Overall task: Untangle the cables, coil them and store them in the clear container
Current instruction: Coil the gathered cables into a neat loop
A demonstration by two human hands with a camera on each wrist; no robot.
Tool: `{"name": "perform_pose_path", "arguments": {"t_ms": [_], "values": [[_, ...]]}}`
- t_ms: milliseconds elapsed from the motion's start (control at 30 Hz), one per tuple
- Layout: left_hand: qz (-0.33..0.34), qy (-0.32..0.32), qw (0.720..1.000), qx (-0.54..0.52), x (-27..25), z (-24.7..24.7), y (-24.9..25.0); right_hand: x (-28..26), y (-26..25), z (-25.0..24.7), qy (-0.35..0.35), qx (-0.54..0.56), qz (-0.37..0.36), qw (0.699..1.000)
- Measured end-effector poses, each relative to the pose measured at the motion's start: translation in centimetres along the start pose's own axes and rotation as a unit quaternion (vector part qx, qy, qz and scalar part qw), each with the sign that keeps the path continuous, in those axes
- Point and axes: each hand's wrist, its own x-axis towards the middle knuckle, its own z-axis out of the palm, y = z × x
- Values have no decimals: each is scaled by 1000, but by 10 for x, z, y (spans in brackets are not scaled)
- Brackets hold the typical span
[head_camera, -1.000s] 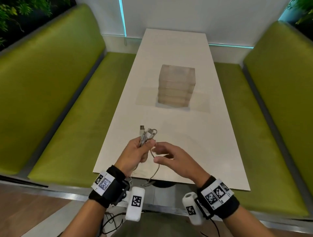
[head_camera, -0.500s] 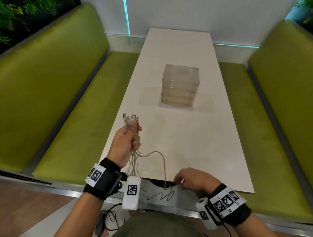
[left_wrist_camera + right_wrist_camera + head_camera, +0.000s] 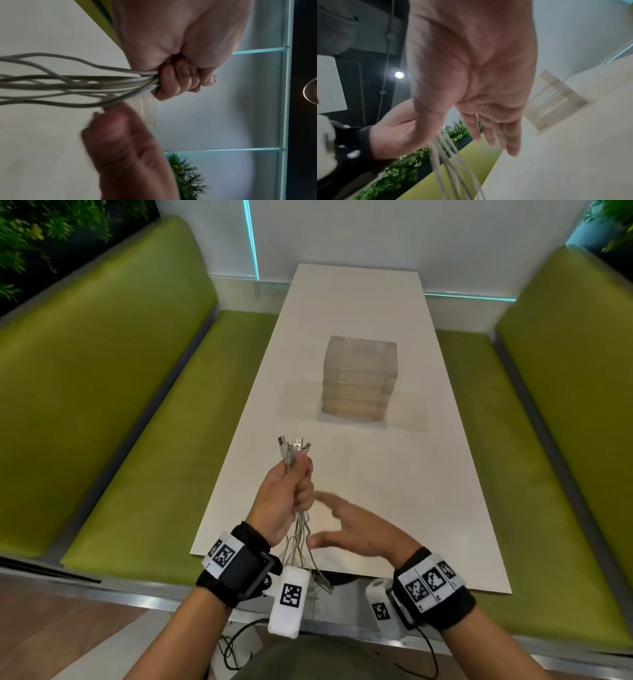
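My left hand [image 3: 289, 491] is fisted round a bundle of thin grey cables [image 3: 299, 537], held upright over the near end of the white table [image 3: 411, 474]. Their metal plugs [image 3: 294, 445] stick up out of the fist, and the strands [image 3: 72, 83] hang down past the table edge. My right hand [image 3: 346, 522] is beside the hanging strands [image 3: 452, 166] with fingers straight and spread, holding nothing. The clear container [image 3: 359, 381], a stacked see-through box, stands in the middle of the table.
Green upholstered benches [image 3: 120, 422] run along both long sides of the table. A white wall with lit teal strips [image 3: 251, 237] closes the far end. Black wires [image 3: 236, 648] lie on the floor below me.
My right hand has come up from the table's near edge to the hanging strands, with fingers now spread. The left hand keeps its grip on the bundle, plugs up.
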Motion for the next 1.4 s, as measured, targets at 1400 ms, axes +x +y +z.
{"name": "perform_pose_path", "arguments": {"t_ms": [1400], "values": [[138,-105,931,322,76,74,73,14,-59,-91,162,353,-175,905]]}}
